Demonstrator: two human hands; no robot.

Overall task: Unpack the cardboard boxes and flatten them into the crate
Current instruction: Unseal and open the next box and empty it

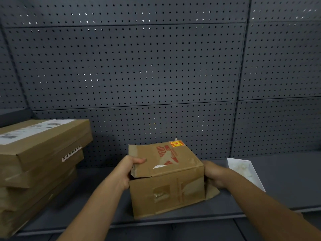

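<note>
Both hands gripping worn brown cardboard box [166,178] on grey shelf [286,180], left hand [129,171] pinching loose flap, right hand [212,174] bracing side; probably light, flimsy.

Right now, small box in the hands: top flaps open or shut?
Partly open. The small box has its top flap lifted off the body at the near left corner, where the left hand grips it. Contents cannot be seen.

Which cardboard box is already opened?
The small worn box with red print, gripped by the left hand and right hand: its top flap is lifted. The stacked flat boxes look closed.
</note>
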